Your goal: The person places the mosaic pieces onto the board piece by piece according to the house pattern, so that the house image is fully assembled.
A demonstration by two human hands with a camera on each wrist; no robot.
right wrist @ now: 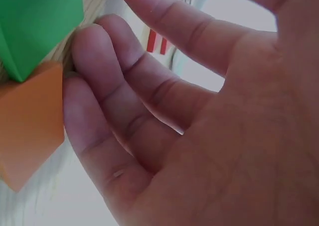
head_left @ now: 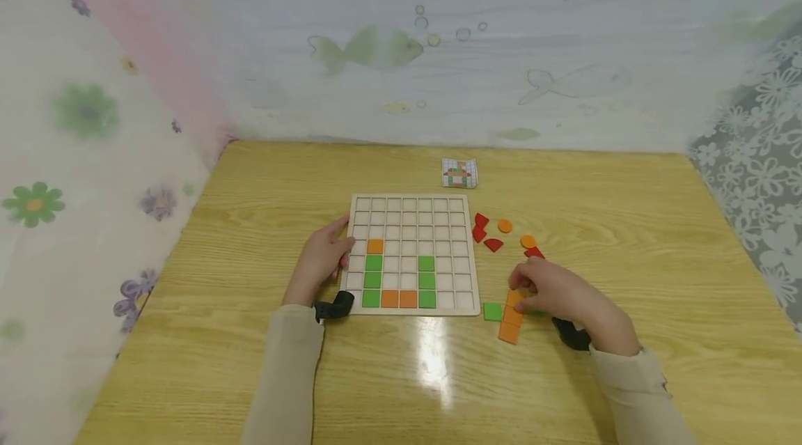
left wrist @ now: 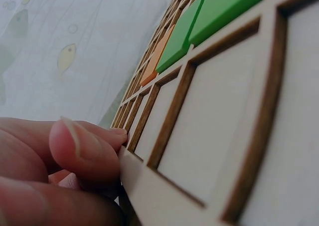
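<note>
My left hand [head_left: 321, 257] rests at the left edge of a pale wooden grid board [head_left: 410, 198], its fingertips touching the rim in the left wrist view. Green square tiles stand in two columns on the board. An orange tile [head_left: 374, 246] tops the left column, and two more lie between the columns at the bottom. Right of the board, my right hand [head_left: 554, 288] has thumb and forefinger at either side of an orange square tile [head_left: 515, 297], pinching it. Two more orange tiles [head_left: 510, 332] line up below it. The pinching fingertips are out of the right wrist view.
A single green tile [head_left: 492, 312] lies beside the board's lower right corner; another is partly hidden under my right hand. Red quarter-circle pieces [head_left: 493, 245] and orange discs [head_left: 505, 225] are scattered farther back. Behind the board lies a small pattern card [head_left: 459, 173].
</note>
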